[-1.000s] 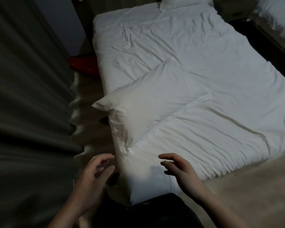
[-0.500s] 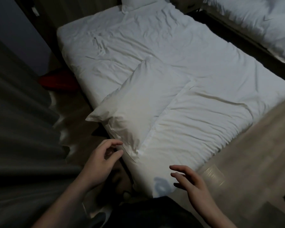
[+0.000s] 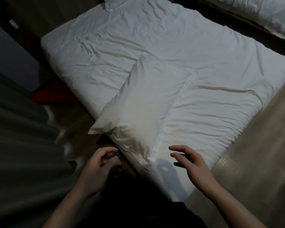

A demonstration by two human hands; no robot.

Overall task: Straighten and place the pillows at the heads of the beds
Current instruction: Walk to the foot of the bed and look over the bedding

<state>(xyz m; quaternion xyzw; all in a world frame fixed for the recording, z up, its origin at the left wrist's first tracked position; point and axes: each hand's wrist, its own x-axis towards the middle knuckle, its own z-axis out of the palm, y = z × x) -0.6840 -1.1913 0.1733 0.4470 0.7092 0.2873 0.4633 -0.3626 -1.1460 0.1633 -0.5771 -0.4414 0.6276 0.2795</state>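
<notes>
pillow [image 3: 139, 109] on bed [image 3: 204, 51], both hands empty

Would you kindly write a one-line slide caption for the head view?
Both hands, left and right, reach empty toward a white pillow lying askew on the bed.

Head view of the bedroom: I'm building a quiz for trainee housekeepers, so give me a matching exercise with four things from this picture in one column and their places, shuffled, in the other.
Things:
1. near pillow
2. far pillow
3. red object
4. right hand

Places:
A. on the floor beside the bed, by the curtain
B. lying askew across the near corner of the bed, one corner overhanging the edge
C. hovering over the near edge of the bed, fingers spread, holding nothing
D. at the far end of the bed, cut off by the top of the picture

Pairs: 1-B, 2-D, 3-A, 4-C
</notes>
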